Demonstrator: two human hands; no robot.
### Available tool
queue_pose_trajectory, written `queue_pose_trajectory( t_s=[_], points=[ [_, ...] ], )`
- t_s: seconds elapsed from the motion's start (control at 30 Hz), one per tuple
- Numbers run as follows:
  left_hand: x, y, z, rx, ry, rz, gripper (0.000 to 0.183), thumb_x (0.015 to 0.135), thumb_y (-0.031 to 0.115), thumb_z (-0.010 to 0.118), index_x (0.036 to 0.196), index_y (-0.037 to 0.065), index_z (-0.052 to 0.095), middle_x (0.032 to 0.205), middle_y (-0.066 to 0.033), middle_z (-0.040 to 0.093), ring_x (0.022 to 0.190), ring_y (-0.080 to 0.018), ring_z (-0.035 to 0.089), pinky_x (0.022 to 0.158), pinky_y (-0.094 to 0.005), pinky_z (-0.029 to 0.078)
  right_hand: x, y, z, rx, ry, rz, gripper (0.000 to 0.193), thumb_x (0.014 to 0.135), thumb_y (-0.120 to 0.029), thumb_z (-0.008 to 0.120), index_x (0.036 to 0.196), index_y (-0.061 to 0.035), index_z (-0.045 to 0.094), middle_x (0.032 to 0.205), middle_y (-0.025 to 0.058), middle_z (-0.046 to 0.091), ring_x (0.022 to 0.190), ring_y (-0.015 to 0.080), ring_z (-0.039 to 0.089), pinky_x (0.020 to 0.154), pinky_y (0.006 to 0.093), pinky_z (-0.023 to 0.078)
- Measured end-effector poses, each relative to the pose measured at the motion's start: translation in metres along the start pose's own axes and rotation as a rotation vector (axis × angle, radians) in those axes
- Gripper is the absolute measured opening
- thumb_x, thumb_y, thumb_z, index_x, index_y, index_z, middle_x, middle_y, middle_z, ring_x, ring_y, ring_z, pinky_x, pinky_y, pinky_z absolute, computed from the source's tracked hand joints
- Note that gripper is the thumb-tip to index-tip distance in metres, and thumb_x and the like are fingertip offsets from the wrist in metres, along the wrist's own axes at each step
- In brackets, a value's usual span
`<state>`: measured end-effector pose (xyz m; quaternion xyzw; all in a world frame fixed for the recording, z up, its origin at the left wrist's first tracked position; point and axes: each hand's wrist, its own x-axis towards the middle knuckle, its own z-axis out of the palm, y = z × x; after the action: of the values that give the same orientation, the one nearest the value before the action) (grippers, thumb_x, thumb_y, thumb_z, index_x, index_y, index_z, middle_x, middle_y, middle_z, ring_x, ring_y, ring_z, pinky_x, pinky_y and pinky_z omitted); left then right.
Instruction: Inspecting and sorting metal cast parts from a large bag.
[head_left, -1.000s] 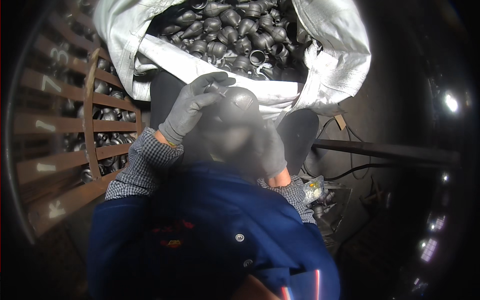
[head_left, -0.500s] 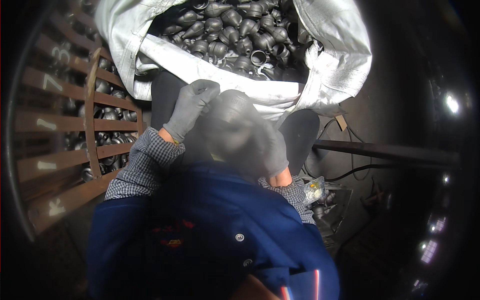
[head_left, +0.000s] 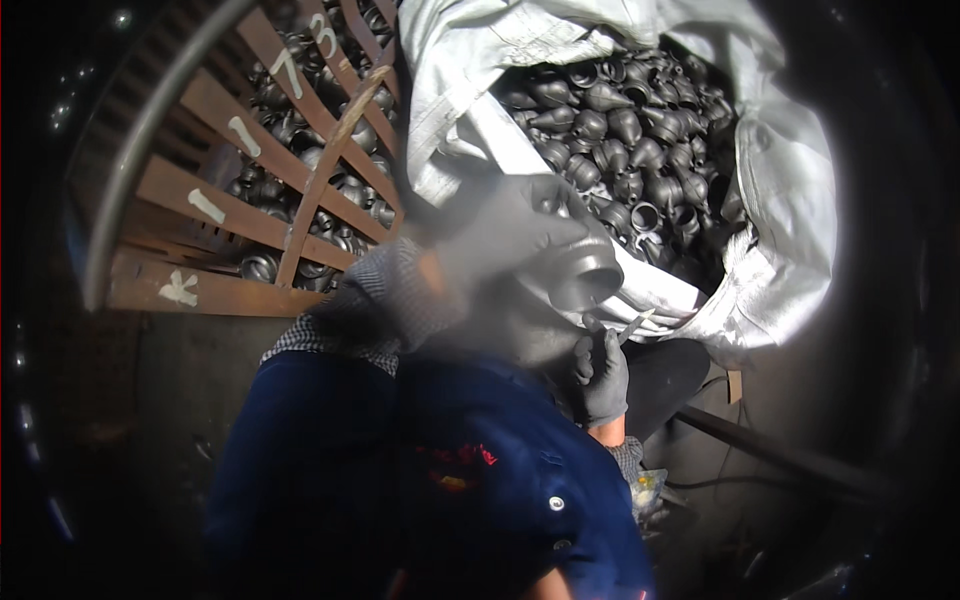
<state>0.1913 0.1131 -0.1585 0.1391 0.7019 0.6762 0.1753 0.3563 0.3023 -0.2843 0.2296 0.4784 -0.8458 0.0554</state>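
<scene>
A: Which item is in the left hand (head_left: 510, 225)?

B: A dark grey metal fitting (head_left: 580, 272), rounded, with a flanged open mouth turned toward the right. The gloved left hand is wrapped over its top, grip closed on the fitting. It is held up close to the camera, in the middle of the scene, and is partly blurred.

A: And the right hand (head_left: 600, 375)?

B: Also in a grey glove, just below the fitting, nearer the person. Its grip is closed around a thin pale tool (head_left: 632, 325) that points up and to the right, toward the fitting's mouth. Whether the tip touches the fitting cannot be told.

A: What lies beyond the hands?

B: A large white sack (head_left: 790, 190), open at the top, on the far right; it is filled with many similar dark fittings (head_left: 620, 130). On the far left stands a rust-brown slatted crate (head_left: 215, 205) with white marks on its slats, and further fittings show between them.

A: Anything near?

B: The person's blue jacket (head_left: 480, 480) with a checked cuff (head_left: 385, 290) at the left wrist.
</scene>
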Motion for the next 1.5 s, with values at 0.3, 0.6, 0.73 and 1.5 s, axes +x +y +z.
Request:
queue_pose_trajectory(
  t_s=[0.3, 0.6, 0.73, 1.5],
  points=[
    [-0.026, 0.214, -0.162, 0.763, 1.042, 1.07, 0.012, 0.079, 0.007, 0.068, 0.089, 0.0, 0.066, 0.075, 0.0011, 0.062, 0.067, -0.0048, 0.054, 0.062, -0.0184, 0.044, 0.005, -0.003, 0.004, -0.123, -0.039, 0.011, 0.046, 0.094, -0.032, 0.051, 0.119, 0.0073, 0.053, 0.073, 0.0044, 0.056, 0.051, 0.0044, 0.039, 0.043, 0.0183, 0.029],
    [-0.008, 0.238, -0.405, 1.86, 0.978, -0.175, 0.044, 0.077, 0.041, 0.056, 0.11, 0.013, 0.063, 0.102, -0.0148, 0.066, 0.096, -0.0325, 0.061, 0.081, -0.04, 0.047, 0.01, -0.007, -0.002, -0.205, -0.038, 0.061, 0.036, 0.094, -0.022, 0.05, 0.114, 0.0072, 0.056, 0.071, 0.0057, 0.058, 0.047, 0.0048, 0.039, 0.041, 0.0193, 0.029],
    [0.012, 0.194, -0.459, 1.424, 0.804, -0.328, 0.04, 0.075, 0.021, 0.064, 0.108, -0.001, 0.062, 0.091, -0.0153, 0.067, 0.078, -0.0237, 0.064, 0.069, -0.0362, 0.05, 0.013, -0.004, -0.013, -0.218, -0.09, -0.02, 0.036, 0.094, -0.019, 0.049, 0.117, 0.008, 0.055, 0.064, 0.003, 0.054, 0.045, 0.0062, 0.036, 0.043, 0.0208, 0.029],
    [0.24, -0.203, 0.042, 1.235, -0.558, -0.059, 0.027, 0.08, 0.02, 0.053, 0.099, 0.005, 0.066, 0.103, -0.0157, 0.065, 0.099, -0.0303, 0.061, 0.088, -0.0394, 0.047, 0.046, -0.019, -0.022, -0.363, -0.134, 0.108, 0.036, 0.099, -0.019, 0.042, 0.127, 0.0008, 0.051, 0.065, -0.0007, 0.049, 0.052, 0.0064, 0.043, 0.052, 0.0205, 0.039]
  ],
)
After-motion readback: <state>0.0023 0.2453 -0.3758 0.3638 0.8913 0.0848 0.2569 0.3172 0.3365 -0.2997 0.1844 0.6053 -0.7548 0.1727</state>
